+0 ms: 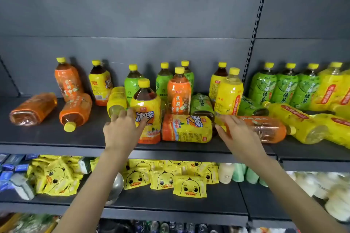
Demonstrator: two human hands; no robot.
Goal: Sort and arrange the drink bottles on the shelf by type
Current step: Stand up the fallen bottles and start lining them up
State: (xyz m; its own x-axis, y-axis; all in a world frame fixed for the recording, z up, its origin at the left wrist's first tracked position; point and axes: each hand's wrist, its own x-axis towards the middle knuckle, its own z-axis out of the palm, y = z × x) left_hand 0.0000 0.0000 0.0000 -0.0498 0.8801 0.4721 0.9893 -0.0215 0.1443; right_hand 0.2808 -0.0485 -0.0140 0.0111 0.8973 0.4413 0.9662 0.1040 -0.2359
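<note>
Several kinds of drink bottle are jumbled on the top shelf (56,138), so little sorting looks done. Three green bottles (284,89) stand side by side at the right, probably a finished group. In the middle, green, orange and yellow labels are mixed, some upright and some toppled. The left hand (121,128) reaches in with fingers spread and loose, clamped on nothing. Its fingertips touch the left side of an upright iced-tea bottle (147,108) with a yellow-and-orange label, just beside a toppled yellow bottle (116,100). I judge it is steadying the iced-tea bottle or about to take it, since it blocks the ones behind. The right hand (234,130) lies flat, fingers straight, on the near end of a toppled orange bottle (269,128), likely to stop it rolling before a grip. Between the hands a second iced-tea bottle (187,128) lies on its side, touching the upright one, a sensible partner for it. At the far left, two orange bottles (69,81) and (75,111) lean together, a natural place for the orange one to go. Duck-printed packets (189,187) fill the shelf below.
</note>
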